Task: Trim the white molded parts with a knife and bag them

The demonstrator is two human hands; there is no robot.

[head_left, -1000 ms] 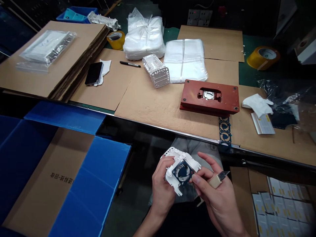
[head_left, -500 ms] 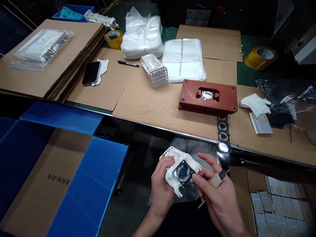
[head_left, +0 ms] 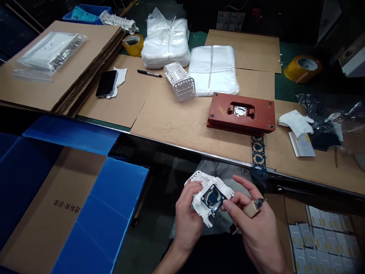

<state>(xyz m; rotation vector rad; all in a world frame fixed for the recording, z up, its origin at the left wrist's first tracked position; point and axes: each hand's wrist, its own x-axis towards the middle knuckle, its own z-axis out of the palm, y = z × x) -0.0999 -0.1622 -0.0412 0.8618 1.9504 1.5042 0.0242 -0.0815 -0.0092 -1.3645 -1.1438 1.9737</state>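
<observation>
White plastic frame [head_left: 205,198] sat below the near table edge [head_left: 199,150], over my lap; my left hand [head_left: 186,219] had its fingers curled shut around the frame's left side; my right hand [head_left: 253,224] pinched its dark blue fan sticker [head_left: 212,198] while gripping a small blade [head_left: 253,207]. I judged the blade might scratch the sticker, or thumb pressure crease it; the thin frame ribs could snap if squeezed.
</observation>
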